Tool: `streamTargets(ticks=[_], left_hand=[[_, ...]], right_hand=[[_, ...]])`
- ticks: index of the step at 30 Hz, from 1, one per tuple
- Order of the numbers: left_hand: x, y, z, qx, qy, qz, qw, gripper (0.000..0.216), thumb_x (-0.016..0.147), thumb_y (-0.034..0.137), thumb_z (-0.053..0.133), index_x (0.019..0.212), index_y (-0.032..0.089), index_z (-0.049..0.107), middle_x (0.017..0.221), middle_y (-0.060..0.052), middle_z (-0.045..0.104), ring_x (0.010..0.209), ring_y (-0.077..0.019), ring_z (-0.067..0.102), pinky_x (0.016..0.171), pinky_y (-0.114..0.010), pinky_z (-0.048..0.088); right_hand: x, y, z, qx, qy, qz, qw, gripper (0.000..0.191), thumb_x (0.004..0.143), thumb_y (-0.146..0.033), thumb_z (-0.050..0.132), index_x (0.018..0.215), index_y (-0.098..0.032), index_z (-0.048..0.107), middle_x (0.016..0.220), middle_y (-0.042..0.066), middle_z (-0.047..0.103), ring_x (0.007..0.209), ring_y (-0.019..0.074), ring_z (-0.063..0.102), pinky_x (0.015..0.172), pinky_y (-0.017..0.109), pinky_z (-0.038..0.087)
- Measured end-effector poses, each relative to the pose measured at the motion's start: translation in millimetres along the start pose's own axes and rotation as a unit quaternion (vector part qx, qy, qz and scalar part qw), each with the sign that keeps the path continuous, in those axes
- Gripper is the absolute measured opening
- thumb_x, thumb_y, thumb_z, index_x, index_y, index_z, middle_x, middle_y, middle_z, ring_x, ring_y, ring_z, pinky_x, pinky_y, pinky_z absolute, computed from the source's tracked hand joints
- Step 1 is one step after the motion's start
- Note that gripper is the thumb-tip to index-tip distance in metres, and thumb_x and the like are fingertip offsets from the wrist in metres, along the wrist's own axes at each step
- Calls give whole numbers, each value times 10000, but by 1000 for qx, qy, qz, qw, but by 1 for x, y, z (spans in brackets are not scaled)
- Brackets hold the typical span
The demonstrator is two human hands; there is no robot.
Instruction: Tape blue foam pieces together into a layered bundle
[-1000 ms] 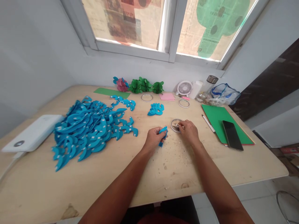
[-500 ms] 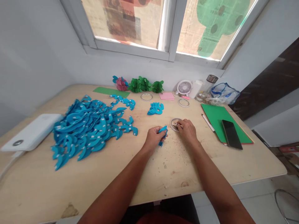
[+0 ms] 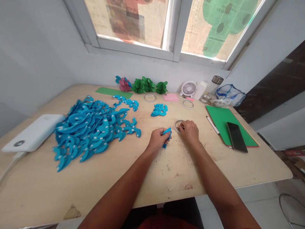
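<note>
At mid tabletop [image 3: 214,171] | pile of blue cutouts [image 3: 92,130] toward the left edge (untouched) | left hand [image 3: 158,140] clamped on one blue cutout [image 3: 167,136], long axis front-to-back | right hand [image 3: 190,132] fingertips on tape ring [image 3: 177,124] just beyond; grip unclear.
</note>
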State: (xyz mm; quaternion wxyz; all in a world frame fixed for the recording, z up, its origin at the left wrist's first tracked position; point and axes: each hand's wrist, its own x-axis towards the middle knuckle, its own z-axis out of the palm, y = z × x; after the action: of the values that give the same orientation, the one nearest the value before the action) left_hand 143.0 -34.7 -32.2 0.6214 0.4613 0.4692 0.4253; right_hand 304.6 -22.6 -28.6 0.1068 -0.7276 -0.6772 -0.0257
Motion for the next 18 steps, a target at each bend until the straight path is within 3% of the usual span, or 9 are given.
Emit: streamTargets(ticks=[18], left_hand=[[-3, 3, 0, 5, -2, 5, 1000, 71, 643, 197, 587, 623, 130, 593, 539, 1, 578, 402, -58, 432, 372, -171, 319]], right_hand=[[0, 0, -4, -15, -10, 1, 1000, 237, 867, -263, 430, 887, -194, 655, 904, 85, 643, 899, 212, 493, 774, 305, 313]])
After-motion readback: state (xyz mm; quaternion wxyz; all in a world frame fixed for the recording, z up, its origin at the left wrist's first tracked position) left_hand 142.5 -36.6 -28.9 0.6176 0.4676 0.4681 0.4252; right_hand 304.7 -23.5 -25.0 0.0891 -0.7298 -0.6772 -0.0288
